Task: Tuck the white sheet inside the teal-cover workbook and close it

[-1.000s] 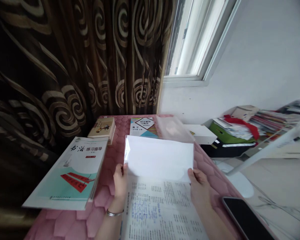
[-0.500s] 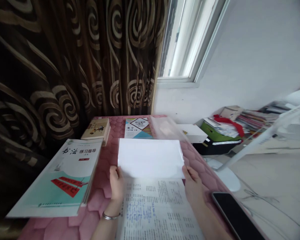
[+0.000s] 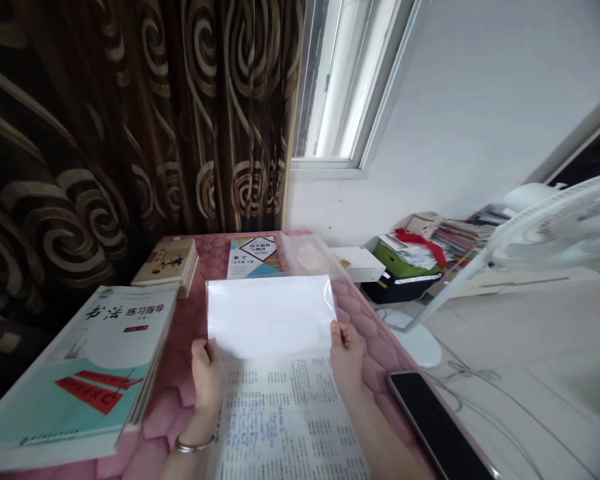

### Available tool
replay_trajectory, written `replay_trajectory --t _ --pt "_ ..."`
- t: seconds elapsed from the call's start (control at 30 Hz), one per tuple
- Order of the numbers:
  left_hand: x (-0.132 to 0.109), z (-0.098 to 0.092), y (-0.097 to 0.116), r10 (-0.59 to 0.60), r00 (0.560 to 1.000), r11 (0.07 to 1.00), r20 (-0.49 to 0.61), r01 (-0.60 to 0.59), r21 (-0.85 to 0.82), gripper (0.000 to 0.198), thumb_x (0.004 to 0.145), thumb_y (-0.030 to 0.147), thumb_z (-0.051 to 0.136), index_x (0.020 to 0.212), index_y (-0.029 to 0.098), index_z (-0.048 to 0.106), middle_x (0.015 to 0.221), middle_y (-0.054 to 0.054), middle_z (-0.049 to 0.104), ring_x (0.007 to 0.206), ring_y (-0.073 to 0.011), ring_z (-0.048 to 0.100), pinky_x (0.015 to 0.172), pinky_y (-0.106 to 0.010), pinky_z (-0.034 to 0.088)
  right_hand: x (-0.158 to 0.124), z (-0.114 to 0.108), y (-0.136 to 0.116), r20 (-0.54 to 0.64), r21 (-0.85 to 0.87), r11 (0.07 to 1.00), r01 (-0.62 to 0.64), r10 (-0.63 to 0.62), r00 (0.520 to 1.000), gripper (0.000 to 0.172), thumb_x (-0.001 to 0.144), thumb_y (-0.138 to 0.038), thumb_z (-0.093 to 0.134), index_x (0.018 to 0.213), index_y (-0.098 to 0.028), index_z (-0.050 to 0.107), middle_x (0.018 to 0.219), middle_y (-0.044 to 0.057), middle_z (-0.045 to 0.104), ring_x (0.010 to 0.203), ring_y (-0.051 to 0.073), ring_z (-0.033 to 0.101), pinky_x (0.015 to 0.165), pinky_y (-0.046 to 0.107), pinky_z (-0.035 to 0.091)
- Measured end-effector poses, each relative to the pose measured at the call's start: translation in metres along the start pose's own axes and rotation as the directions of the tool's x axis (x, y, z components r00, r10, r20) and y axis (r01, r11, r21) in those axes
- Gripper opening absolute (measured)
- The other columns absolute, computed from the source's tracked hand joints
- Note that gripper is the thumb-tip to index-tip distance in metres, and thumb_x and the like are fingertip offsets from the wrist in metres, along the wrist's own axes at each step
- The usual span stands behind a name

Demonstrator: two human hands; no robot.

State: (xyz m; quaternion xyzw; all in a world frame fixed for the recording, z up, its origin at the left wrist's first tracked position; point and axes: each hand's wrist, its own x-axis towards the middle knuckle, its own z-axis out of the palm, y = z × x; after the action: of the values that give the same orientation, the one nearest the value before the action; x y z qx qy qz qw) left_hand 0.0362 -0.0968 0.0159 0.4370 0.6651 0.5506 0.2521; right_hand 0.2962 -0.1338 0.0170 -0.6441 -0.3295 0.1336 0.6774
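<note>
My left hand pinches the left edge of a blank white sheet that has shiny clear plastic along its sides. At the opposite edge, my right hand grips the same sheet between thumb and fingers; a clear corner sticks up above that hand. Directly below, between my forearms, lies a printed page with blue handwriting. I cannot tell whether the white sheet and the printed page are joined. A silver bracelet circles my left wrist.
A stack of books lies left, with smaller books behind. A math workbook and clear plastic covers lie at the back of the pink padded table. A phone is on the right edge; a white fan stands beyond.
The view has turned slightly right, so everything sits further left and more of the fan shows. Both hands keep their hold on the white sheet.
</note>
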Motion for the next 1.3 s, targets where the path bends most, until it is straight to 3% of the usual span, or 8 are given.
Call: replay_trajectory --t 0.13,0.23,0.37,0.43,0.53,0.67,1.0,1.3 --pt "-0.007 -0.003 0.015 0.144 0.987 0.937 -0.073 -0.112 0.331 0.009 0.083 0.027 0.049 0.086 0.019 0.05 0.09 -0.006 0.062 0.09 -0.0245 0.059 0.075 -0.036 0.044 -0.001 -0.007 0.004 0.06 0.042 0.999 0.01 -0.013 0.998 0.04 0.078 -0.058 0.058 0.074 -0.018 0.059 0.065 0.002 0.06 0.061 0.016 0.052 0.055 0.027 0.043" --pt "-0.017 0.004 0.055 0.461 0.881 0.793 -0.105 -0.356 0.494 0.024 0.086 0.025 0.048 0.105 0.012 0.053 0.122 -0.02 0.054 0.117 -0.0333 0.05 0.091 -0.048 0.038 -0.001 -0.01 0.004 0.079 0.056 0.998 -0.006 0.001 0.997 0.04 0.077 -0.057 0.06 0.074 -0.017 0.062 0.066 0.003 0.062 0.061 0.017 0.054 0.055 0.028 0.045" --pt "-0.024 0.047 0.129 0.673 0.667 0.597 0.321 -0.745 0.296 0.026 0.091 0.015 0.041 0.108 0.018 0.061 0.12 -0.013 0.062 0.116 -0.0241 0.055 0.1 -0.044 0.033 -0.001 -0.009 0.0 0.105 0.084 0.996 -0.008 -0.001 0.994 0.039 0.074 -0.055 0.062 0.075 -0.016 0.065 0.068 0.005 0.065 0.062 0.018 0.056 0.055 0.028 0.046" --pt "-0.02 0.078 0.162 0.624 0.613 0.581 0.485 -0.779 0.238 0.027 0.092 0.019 0.042 0.109 0.021 0.063 0.117 -0.01 0.065 0.113 -0.0229 0.057 0.103 -0.044 0.031 -0.001 -0.01 -0.003 0.122 0.096 0.995 -0.019 0.007 0.992 0.038 0.073 -0.054 0.063 0.075 -0.016 0.066 0.069 0.006 0.067 0.061 0.018 0.057 0.055 0.029 0.046" --pt "-0.008 0.118 0.195 0.37 0.557 0.624 0.744 -0.742 0.246 0.031 0.094 0.029 0.041 0.098 0.017 0.069 0.098 -0.011 0.073 0.096 -0.0243 0.065 0.091 -0.04 0.042 -0.001 -0.013 -0.004 0.154 0.096 0.994 -0.055 0.039 0.987 0.037 0.071 -0.053 0.065 0.074 -0.016 0.067 0.069 0.006 0.068 0.062 0.019 0.058 0.056 0.029 0.046" --pt "0.005 0.141 0.21 0.298 0.438 0.641 0.848 -0.75 0.162 0.027 0.091 0.026 0.047 0.092 0.017 0.073 0.1 -0.01 0.074 0.094 -0.0203 0.066 0.079 -0.028 0.046 0.0 -0.016 -0.005 0.144 0.077 0.995 -0.057 0.046 0.988 0.035 0.072 -0.052 0.065 0.075 -0.017 0.067 0.072 0.006 0.069 0.067 0.02 0.06 0.06 0.031 0.049" --pt "0.014 0.142 0.218 0.348 0.431 0.625 0.833 -0.769 0.137 0.027 0.09 0.023 0.047 0.089 0.018 0.074 0.1 -0.007 0.074 0.094 -0.0187 0.066 0.083 -0.026 0.047 0.004 -0.001 0.002 0.106 0.169 0.982 -0.09 0.073 0.992 0.036 0.075 -0.051 0.064 0.084 -0.016 0.069 0.082 0.007 0.069 0.076 0.021 0.06 0.068 0.032 0.049" --pt "0.002 0.144 0.217 0.381 0.369 0.594 0.848 -0.8 0.082 0.028 0.089 0.023 0.047 0.089 0.019 0.074 0.098 -0.007 0.075 0.095 -0.0197 0.066 0.082 -0.026 0.048 0.008 -0.012 0.001 0.1 0.084 0.996 -0.04 0.031 0.994 0.036 0.073 -0.053 0.063 0.072 -0.017 0.064 0.068 0.003 0.063 0.064 0.017 0.053 0.058 0.028 0.044"
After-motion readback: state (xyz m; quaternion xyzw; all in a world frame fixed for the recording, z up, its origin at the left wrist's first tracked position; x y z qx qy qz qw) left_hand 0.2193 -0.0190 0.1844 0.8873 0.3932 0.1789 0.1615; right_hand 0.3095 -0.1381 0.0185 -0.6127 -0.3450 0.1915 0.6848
